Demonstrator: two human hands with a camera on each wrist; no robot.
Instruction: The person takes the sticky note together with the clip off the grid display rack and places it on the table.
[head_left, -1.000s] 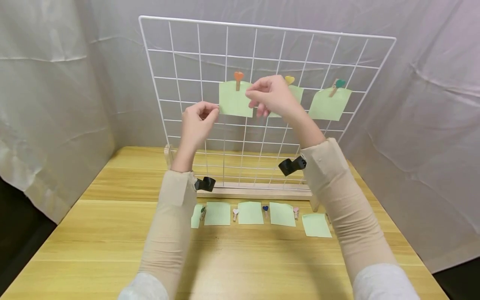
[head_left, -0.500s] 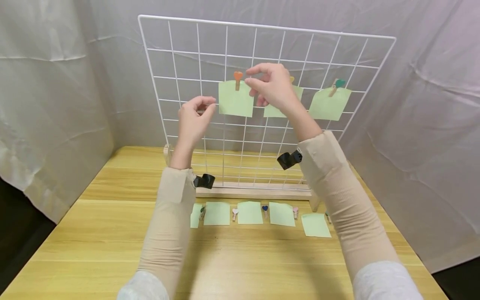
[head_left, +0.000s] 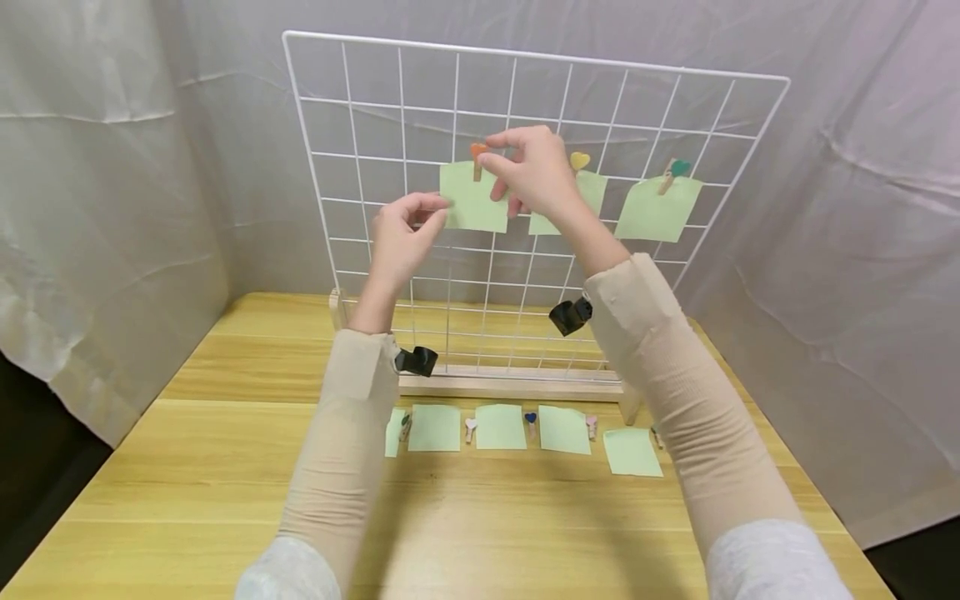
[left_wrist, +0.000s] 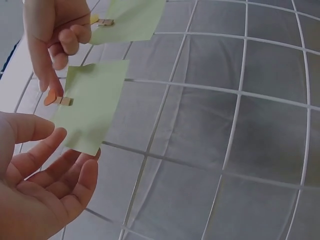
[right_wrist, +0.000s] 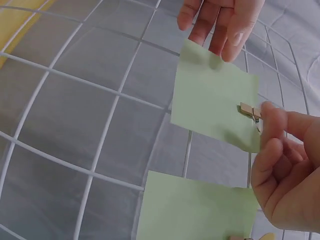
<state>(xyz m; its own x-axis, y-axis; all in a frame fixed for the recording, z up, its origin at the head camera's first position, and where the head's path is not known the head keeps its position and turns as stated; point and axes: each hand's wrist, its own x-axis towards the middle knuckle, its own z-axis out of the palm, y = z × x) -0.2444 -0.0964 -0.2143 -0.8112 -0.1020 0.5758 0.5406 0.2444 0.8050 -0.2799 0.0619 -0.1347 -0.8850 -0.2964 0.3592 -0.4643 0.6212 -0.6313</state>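
A white wire grid (head_left: 360, 158) stands upright in a wooden base (head_left: 510, 383). A green note (head_left: 468, 200) hangs on it from a wooden clip with an orange heart (head_left: 477, 157). My right hand (head_left: 491, 158) pinches that clip; the right wrist view shows thumb and finger closed over its heart end (right_wrist: 251, 111). My left hand (head_left: 431, 215) is raised at the note's lower left corner, its straight fingers (right_wrist: 215, 30) touching the paper's edge. The left wrist view shows this hand (left_wrist: 75, 147) spread beneath the note (left_wrist: 92, 105).
Two more green notes hang to the right, under a yellow heart clip (head_left: 579, 160) and a teal one (head_left: 678, 168). Several loose green notes (head_left: 500, 426) and small clips (head_left: 530, 419) lie in a row on the wooden table (head_left: 187, 467). Grey cloth surrounds the table.
My right hand has moved left from near the yellow-clipped note onto the orange heart clip. My left hand has shifted right and touches the note's lower corner.
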